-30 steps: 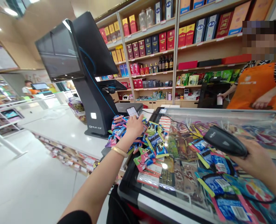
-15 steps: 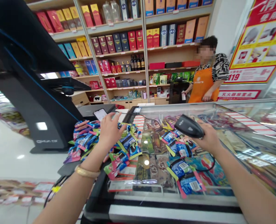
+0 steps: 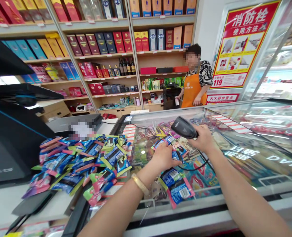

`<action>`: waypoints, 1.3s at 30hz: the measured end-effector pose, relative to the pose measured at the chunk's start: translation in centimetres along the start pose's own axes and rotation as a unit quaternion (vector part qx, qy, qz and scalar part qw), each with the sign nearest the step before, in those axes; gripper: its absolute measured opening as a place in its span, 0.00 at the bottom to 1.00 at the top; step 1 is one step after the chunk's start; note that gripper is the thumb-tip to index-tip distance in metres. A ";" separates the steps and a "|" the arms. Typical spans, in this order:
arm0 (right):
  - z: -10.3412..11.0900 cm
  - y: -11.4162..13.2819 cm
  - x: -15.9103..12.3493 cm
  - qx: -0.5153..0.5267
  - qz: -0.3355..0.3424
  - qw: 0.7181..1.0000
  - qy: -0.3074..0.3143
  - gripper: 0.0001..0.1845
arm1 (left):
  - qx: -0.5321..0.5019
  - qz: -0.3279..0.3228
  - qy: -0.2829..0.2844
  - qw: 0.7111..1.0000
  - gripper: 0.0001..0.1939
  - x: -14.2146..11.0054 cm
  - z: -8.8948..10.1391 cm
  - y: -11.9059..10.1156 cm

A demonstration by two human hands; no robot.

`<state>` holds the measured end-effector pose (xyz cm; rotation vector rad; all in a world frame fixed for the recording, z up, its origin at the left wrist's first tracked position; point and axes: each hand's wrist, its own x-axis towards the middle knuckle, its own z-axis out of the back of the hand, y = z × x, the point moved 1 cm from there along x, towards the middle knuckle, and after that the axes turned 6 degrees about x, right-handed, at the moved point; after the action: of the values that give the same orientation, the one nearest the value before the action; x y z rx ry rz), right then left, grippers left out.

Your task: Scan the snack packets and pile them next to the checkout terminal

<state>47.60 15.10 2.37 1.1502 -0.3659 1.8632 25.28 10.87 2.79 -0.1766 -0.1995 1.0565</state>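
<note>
My right hand (image 3: 204, 140) is closed round a black barcode scanner (image 3: 184, 127), held above the glass lid of a chest freezer (image 3: 244, 158). A black cable (image 3: 195, 166) runs from the scanner across the glass. My left hand (image 3: 163, 156), with a gold bracelet on the wrist, rests on a blue snack packet (image 3: 163, 142) just under the scanner; its fingers curl onto the packet. More blue and pink packets (image 3: 179, 187) lie on the glass near my arms. A larger heap of packets (image 3: 79, 161) lies to the left.
A black checkout terminal (image 3: 10, 131) stands at the far left, with a phone (image 3: 81, 130) lying behind the heap. A person in an orange apron (image 3: 194, 89) stands at the back counter. Shelves of boxed goods (image 3: 116, 42) line the wall.
My view has swung to the right. My left hand has left the heap by the phone and moved right onto a packet under the scanner. The scanner stays in my right hand.
</note>
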 end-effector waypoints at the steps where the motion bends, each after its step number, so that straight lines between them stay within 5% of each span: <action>1: -0.1 0.2 0.0 0.001 0.002 1.000 0.003 0.18 | 0.001 0.003 0.006 1.000 0.28 0.1 -0.1 -0.2; 6: -0.2 1.0 0.3 0.012 0.015 1.000 0.018 0.15 | -0.056 0.021 0.002 0.998 0.22 0.0 -0.6 -0.3; 10: 0.0 1.1 0.3 0.019 0.015 1.000 0.009 0.16 | -0.205 0.076 -0.088 0.972 0.10 -0.2 -0.2 1.9; 14: 0.2 1.1 0.1 0.039 0.018 0.999 -0.006 0.17 | -0.434 0.154 -0.204 0.864 0.13 -0.9 1.2 5.9; 19: -0.7 1.8 -0.5 0.095 0.018 0.995 0.013 0.14 | -0.592 0.232 -0.270 0.723 0.23 -2.9 2.4 9.7; 24: -2.0 4.2 -1.1 0.143 0.038 0.986 0.082 0.17 | -0.654 0.227 -0.336 0.638 0.31 -3.8 1.8 10.5; 31: -2.4 6.2 -1.1 0.150 0.045 0.974 0.162 0.14 | -0.647 0.214 -0.333 0.652 0.28 -4.2 1.2 10.1; 39: -2.5 6.2 -1.2 0.148 0.042 0.974 0.169 0.13 | -0.637 0.208 -0.323 0.669 0.26 -4.1 1.1 10.1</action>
<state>41.45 12.60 1.27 0.9915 0.0590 2.1960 14.50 12.20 1.10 -1.1688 -1.6368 1.2245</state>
